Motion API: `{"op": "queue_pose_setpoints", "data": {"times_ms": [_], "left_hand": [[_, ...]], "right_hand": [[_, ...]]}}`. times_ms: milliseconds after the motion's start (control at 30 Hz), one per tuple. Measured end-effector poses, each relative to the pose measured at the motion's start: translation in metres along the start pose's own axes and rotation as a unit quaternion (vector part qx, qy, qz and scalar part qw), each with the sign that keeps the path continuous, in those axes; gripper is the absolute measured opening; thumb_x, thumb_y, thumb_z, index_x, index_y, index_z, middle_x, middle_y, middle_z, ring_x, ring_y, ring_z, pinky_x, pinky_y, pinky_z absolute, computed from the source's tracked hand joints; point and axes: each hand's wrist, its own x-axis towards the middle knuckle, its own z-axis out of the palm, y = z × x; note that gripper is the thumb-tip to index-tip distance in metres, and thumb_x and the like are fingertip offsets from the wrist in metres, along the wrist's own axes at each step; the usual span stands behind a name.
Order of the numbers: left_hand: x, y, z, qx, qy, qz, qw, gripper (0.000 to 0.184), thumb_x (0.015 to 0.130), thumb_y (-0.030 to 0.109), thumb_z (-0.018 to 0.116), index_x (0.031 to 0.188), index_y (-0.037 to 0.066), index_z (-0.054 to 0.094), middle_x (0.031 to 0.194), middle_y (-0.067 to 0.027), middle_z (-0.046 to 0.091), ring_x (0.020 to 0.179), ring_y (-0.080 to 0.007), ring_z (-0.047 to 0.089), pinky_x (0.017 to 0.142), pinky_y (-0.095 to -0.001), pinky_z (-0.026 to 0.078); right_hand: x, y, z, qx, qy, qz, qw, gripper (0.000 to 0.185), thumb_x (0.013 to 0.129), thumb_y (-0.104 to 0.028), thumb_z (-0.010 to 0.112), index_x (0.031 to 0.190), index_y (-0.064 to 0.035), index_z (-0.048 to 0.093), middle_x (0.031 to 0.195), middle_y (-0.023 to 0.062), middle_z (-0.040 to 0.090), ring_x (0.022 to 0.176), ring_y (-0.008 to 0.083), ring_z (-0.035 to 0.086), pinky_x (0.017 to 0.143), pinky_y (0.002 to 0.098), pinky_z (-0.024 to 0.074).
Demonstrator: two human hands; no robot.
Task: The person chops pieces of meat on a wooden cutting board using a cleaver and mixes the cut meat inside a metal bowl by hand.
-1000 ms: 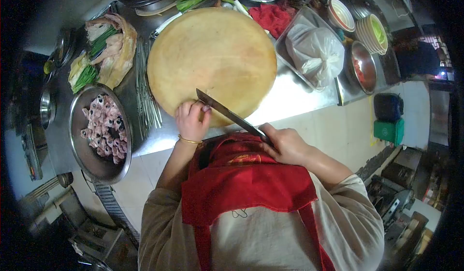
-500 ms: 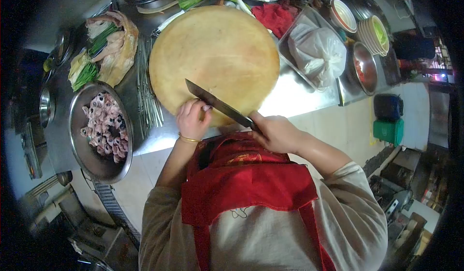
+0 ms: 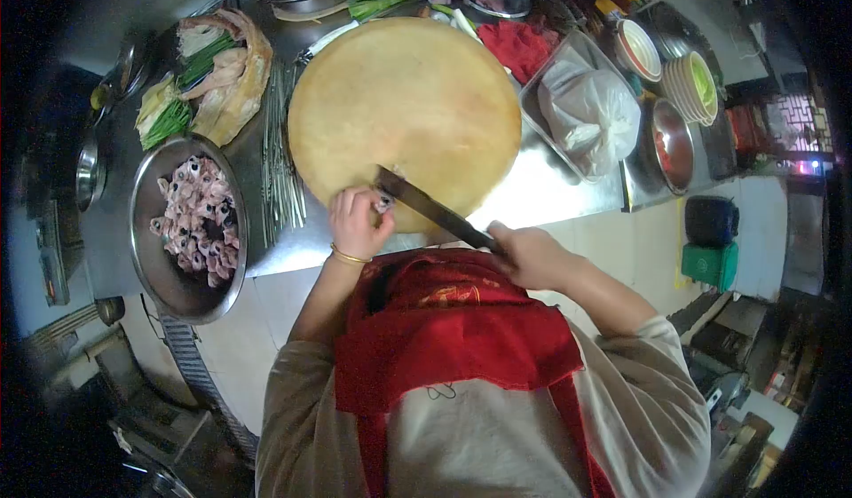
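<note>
My left hand (image 3: 357, 219) pinches a small pinkish piece (image 3: 383, 203) with a dark round spot at the near edge of a round wooden chopping board (image 3: 404, 98). In my right hand (image 3: 540, 258) is the handle of a long-bladed kitchen knife (image 3: 435, 212). Its blade slants up and left over the board, with the tip end close beside the pinched piece; whether they touch, I cannot tell. An oval metal bowl (image 3: 153, 272) to the left holds several similar pinkish pieces (image 3: 197, 223) with dark round spots.
Thin metal skewers (image 3: 280, 169) lie between bowl and board. Greens (image 3: 165, 123) and pale sheets (image 3: 244, 98) sit at the back left. On the right are a tray with a white plastic bag (image 3: 590, 107), a red cloth (image 3: 516, 47), a metal bowl (image 3: 672, 147) and stacked bowls (image 3: 690, 90).
The knife and my right hand have shifted right and toward me, the blade tip dropping to beside my left fingers. The pinched piece shows more clearly. The whole view has shifted slightly.
</note>
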Motion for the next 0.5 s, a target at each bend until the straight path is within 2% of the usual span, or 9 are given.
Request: {"op": "queue_pose_setpoints", "data": {"times_ms": [67,100,167,200,267,333,400,433,500], "left_hand": [[0.008,0.01,-0.004,0.002,0.035,-0.008,0.999,0.038,0.07,0.016,0.072,0.105,0.011,0.058,0.103,-0.0083,0.061,0.097,-0.0311,0.058,0.083,-0.0449,0.045],[0.015,0.017,-0.007,0.005,0.055,-0.01,0.998,0.04,0.07,0.017,0.072,0.107,0.012,0.058,0.105,-0.0076,0.061,0.099,-0.0302,0.058,0.084,-0.0445,0.045],[0.029,0.028,-0.011,0.077,-0.019,-0.005,0.997,0.041,0.071,0.023,0.071,0.11,0.015,0.06,0.11,-0.0063,0.061,0.104,-0.0291,0.058,0.087,-0.0446,0.045],[0.036,0.032,-0.011,0.116,-0.056,-0.006,0.992,0.042,0.072,0.026,0.071,0.111,0.017,0.061,0.112,-0.0056,0.061,0.106,-0.0286,0.058,0.088,-0.0446,0.045],[0.042,0.023,0.003,0.158,-0.151,-0.023,0.975,0.038,0.075,0.035,0.069,0.109,0.02,0.065,0.11,-0.0048,0.063,0.105,-0.0269,0.06,0.089,-0.0432,0.046],[0.055,0.015,0.007,0.129,-0.182,-0.042,0.974,0.031,0.077,0.038,0.066,0.101,0.018,0.067,0.102,-0.0059,0.065,0.101,-0.0258,0.062,0.086,-0.0416,0.049],[0.063,0.01,-0.005,0.127,-0.154,-0.031,0.979,0.028,0.076,0.036,0.067,0.095,0.016,0.068,0.093,-0.0066,0.065,0.097,-0.0268,0.063,0.083,-0.0409,0.051],[0.065,0.007,-0.03,0.127,-0.117,-0.071,0.982,0.029,0.075,0.035,0.069,0.097,0.016,0.068,0.095,-0.0068,0.065,0.097,-0.0271,0.063,0.084,-0.0407,0.051],[0.075,0.01,-0.075,0.108,-0.049,-0.134,0.984,0.033,0.072,0.032,0.074,0.101,0.017,0.069,0.101,-0.007,0.067,0.098,-0.0277,0.064,0.088,-0.0404,0.051]], "right_hand": [[-0.034,0.017,-0.011,0.053,-0.003,0.004,0.999,0.031,0.09,-0.023,0.061,0.113,-0.0059,0.05,0.081,0.0218,0.064,0.076,0.0438,0.062,0.07,0.0501,0.0485],[-0.048,0.029,-0.015,0.07,-0.001,0.007,0.998,0.029,0.09,-0.021,0.061,0.113,-0.0054,0.05,0.077,0.0194,0.062,0.071,0.0397,0.061,0.067,0.047,0.0484],[-0.067,0.047,-0.016,0.105,0.002,0.009,0.994,0.026,0.091,-0.017,0.062,0.111,-0.0044,0.051,0.069,0.0147,0.058,0.061,0.0313,0.059,0.061,0.0409,0.0482],[-0.07,0.048,-0.012,0.164,0.031,0.048,0.985,0.025,0.091,-0.015,0.062,0.11,-0.0041,0.051,0.068,0.0118,0.056,0.059,0.0263,0.057,0.058,0.0376,0.0467],[-0.059,0.05,0.002,0.238,0.081,0.094,0.963,0.021,0.093,-0.012,0.061,0.109,-0.0036,0.05,0.066,0.0067,0.053,0.054,0.0172,0.053,0.051,0.0322,0.044],[-0.044,0.058,0.023,0.274,0.136,0.116,0.945,0.018,0.094,-0.009,0.059,0.108,-0.0035,0.048,0.065,0.0021,0.052,0.05,0.0093,0.05,0.044,0.0278,0.0414],[-0.03,0.049,0.033,0.295,0.171,0.131,0.931,0.019,0.094,-0.008,0.058,0.108,-0.0038,0.047,0.066,0.0023,0.052,0.049,0.0099,0.05,0.043,0.0283,0.0423],[-0.027,0.046,0.034,0.317,0.188,0.139,0.919,0.019,0.094,-0.008,0.058,0.109,-0.0039,0.047,0.066,0.0023,0.052,0.049,0.0099,0.051,0.042,0.0283,0.0429],[-0.027,0.047,0.034,0.29,0.179,0.125,0.932,0.018,0.095,-0.008,0.057,0.109,-0.004,0.046,0.066,0.0022,0.051,0.049,0.0101,0.05,0.043,0.0278,0.0433]]}}
